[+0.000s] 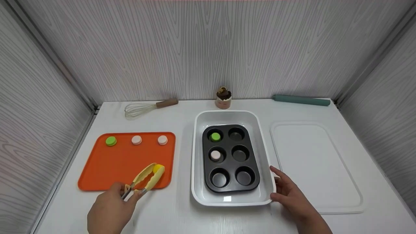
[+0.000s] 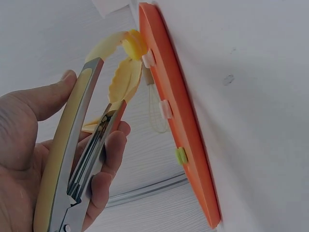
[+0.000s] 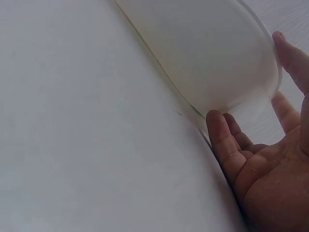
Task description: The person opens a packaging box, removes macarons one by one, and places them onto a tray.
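My left hand (image 1: 110, 209) holds a pair of cream-and-steel tongs (image 2: 65, 140). Between the tongs' tips is a yellow macaron (image 1: 157, 168), over the near right part of an orange tray (image 1: 123, 162). One green macaron (image 1: 111, 141) and two pale pink macarons (image 1: 136, 140) lie along that tray's far side. With spread fingers, my right hand (image 1: 292, 196) touches the right side of a white rectangular tub (image 1: 234, 201) near its front corner. Inside the tub sits a black muffin tin (image 1: 230, 175); its left column holds a green macaron (image 1: 215, 137) and a pale pink one farther forward.
A whisk (image 1: 146, 109) lies behind the orange tray. Behind the tub stands a small dessert cup (image 1: 223, 98), and a teal rolling pin (image 1: 300, 100) lies at the back right. A flat white board (image 1: 315, 165) lies right of the tub. Wood-grain panels surround the table.
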`<state>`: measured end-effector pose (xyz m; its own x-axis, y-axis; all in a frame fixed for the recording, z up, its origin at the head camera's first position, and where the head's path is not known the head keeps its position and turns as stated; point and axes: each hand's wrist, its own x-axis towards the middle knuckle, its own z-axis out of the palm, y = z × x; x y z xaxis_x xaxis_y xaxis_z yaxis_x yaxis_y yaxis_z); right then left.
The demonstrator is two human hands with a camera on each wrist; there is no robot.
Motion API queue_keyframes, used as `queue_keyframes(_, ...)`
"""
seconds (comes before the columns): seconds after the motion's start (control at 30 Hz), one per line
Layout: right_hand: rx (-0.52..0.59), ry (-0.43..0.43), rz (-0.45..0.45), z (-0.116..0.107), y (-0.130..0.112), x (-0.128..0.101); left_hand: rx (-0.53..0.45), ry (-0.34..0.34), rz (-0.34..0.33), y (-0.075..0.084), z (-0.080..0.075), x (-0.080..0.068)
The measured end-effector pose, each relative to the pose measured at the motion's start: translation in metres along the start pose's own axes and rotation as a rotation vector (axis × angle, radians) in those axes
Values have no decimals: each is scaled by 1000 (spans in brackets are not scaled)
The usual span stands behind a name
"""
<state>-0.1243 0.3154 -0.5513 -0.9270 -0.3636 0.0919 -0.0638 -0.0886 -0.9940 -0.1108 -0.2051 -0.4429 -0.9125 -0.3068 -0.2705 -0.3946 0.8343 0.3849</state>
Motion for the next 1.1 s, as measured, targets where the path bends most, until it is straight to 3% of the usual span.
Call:
queue_keyframes(0.13,0,12,17,1,0,0,17,-30,-9,-1,1,0)
queue_keyframes(0.43,-5,-10,-36,0,0,0,29,-53,15,-3,3,-4)
queue_keyframes(0.7,-21,-2,-27,0,0,0,56,-65,-11,1,5,-4)
queue_keyframes(0.97,-15,21,30,1,0,0,30,-9,-12,1,2,-7)
queue_keyframes(1.1,8,-3,-2,0,0,0,20,9,-13,4,-1,-8)
